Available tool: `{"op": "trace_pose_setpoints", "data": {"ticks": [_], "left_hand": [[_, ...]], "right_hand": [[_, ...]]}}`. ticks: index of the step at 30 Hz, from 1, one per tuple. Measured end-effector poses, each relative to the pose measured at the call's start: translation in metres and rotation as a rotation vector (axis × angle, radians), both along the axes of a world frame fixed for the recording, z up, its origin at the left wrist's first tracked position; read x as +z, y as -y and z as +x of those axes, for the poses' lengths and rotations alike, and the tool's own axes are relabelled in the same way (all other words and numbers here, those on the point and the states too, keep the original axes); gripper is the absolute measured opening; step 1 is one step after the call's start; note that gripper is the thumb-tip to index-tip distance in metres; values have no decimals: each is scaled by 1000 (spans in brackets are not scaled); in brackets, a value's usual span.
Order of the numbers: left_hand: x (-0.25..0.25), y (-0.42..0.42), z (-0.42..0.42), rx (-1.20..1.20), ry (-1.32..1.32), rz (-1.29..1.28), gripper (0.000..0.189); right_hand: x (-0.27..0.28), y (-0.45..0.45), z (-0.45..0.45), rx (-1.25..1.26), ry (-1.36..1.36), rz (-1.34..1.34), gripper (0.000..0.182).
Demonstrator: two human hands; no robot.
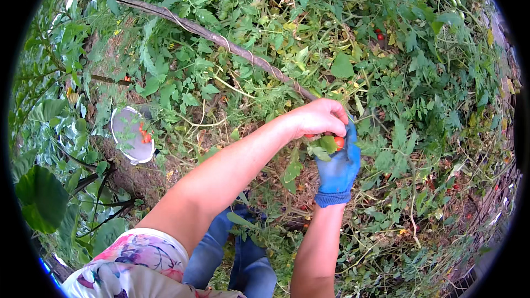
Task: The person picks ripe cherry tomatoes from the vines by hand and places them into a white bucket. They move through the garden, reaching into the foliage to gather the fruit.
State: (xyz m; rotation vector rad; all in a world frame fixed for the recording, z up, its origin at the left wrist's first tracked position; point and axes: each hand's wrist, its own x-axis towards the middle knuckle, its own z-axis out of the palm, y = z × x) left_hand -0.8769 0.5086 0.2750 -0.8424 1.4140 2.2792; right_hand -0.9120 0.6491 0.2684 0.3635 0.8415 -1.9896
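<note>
My bare left hand (321, 119) reaches across to the right, its fingers bent and pinched together against the fingers of my other hand. What lies between its fingertips is hidden. A blue work glove covers my right hand (338, 165), which is cupped with its fingers pointing away from me. Against the gloved palm sits a red tomato (339, 143), just below my left fingers. Green leaves (328, 145) partly cover it. Another bit of red shows under my left hand, mostly hidden. Tomato vines surround both hands.
A wooden stake (198, 31) wound with a dry vine slants down towards my left hand. To the left, a white bucket (131, 149) holds several red tomatoes (145, 134). More red tomatoes (379, 36) hang at upper right. Large broad leaves (41, 198) grow at far left.
</note>
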Motion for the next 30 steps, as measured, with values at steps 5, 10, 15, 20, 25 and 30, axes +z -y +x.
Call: {"op": "trace_pose_setpoints", "data": {"ticks": [5, 10, 15, 20, 25, 30], "left_hand": [[37, 3, 100, 398, -65, 414, 41], [29, 20, 264, 842, -384, 820, 39], [29, 44, 442, 1280, -109, 486, 37], [-32, 81, 613, 1498, 796, 242, 35], [-36, 111, 559, 1423, 1104, -384, 56], [-7, 35, 477, 454, 928, -1077, 20]], "right_hand": [[88, 32, 51, 102, -538, 336, 47], [138, 56, 153, 531, -632, 10, 54], [124, 36, 185, 660, -335, 5, 47], [97, -1, 178, 805, -269, 186, 35], [81, -19, 125, 786, -452, 384, 42], [44, 3, 33, 504, -908, 934, 49]]}}
